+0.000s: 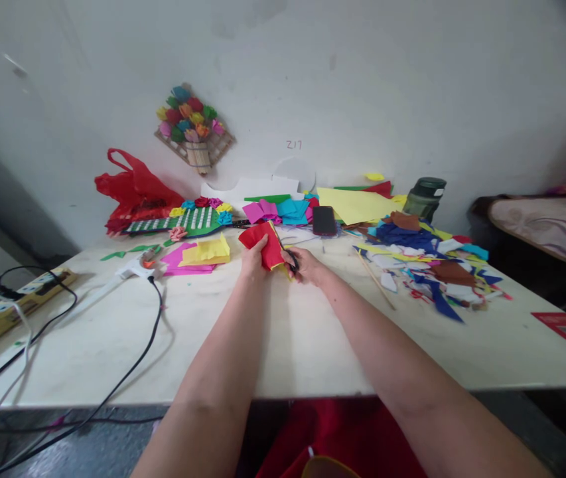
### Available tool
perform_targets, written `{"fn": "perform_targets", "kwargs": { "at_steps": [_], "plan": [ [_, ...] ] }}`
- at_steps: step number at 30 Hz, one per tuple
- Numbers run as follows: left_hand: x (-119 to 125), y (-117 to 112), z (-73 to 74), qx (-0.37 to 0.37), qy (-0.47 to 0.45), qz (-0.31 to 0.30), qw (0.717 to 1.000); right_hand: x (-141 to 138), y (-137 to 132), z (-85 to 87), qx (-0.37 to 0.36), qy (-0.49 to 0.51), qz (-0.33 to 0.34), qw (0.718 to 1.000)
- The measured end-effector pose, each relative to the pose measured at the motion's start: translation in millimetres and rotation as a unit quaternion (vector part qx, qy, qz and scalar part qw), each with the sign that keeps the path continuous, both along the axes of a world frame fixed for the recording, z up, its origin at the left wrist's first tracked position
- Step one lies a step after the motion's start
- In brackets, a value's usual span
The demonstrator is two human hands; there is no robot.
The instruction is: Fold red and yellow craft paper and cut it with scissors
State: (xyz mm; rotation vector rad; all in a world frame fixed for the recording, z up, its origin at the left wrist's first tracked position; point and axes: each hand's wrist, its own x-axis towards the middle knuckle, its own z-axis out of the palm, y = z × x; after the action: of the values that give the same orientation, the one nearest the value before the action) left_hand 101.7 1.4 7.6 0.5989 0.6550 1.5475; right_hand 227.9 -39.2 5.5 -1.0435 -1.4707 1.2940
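Observation:
My left hand grips a piece of red paper, thumb lying across its face, above the middle of the white table. A yellow edge shows along the paper's right side. In my right hand is a pair of scissors with dark handles, its blades pointing up and left along that edge. How far the blades are apart cannot be made out. Left of my hands lie yellow paper and pink paper.
A glue gun with a black cord and a power strip occupy the left side. Behind are a red bag, paper flowers and a phone. Paper scraps, a stick and a green bottle stand right.

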Motion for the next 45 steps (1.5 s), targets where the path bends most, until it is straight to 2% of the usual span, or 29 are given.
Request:
{"fn": "perform_targets", "kwargs": {
  "at_steps": [8,25,45],
  "plan": [
    [0.5,-1.5,0.2,0.008,0.005,-0.021,1.000,2.7,1.0,1.6,-0.007,-0.004,0.029,1.000],
    [2.5,-1.1,-1.2,0.010,0.004,-0.020,1.000,-0.2,1.8,-0.9,0.007,0.009,-0.013,1.000],
    [1.2,-2.8,-0.2,0.011,0.015,-0.024,1.000,0.5,1.8,-0.8,0.007,0.020,-0.003,1.000]
  ]
}}
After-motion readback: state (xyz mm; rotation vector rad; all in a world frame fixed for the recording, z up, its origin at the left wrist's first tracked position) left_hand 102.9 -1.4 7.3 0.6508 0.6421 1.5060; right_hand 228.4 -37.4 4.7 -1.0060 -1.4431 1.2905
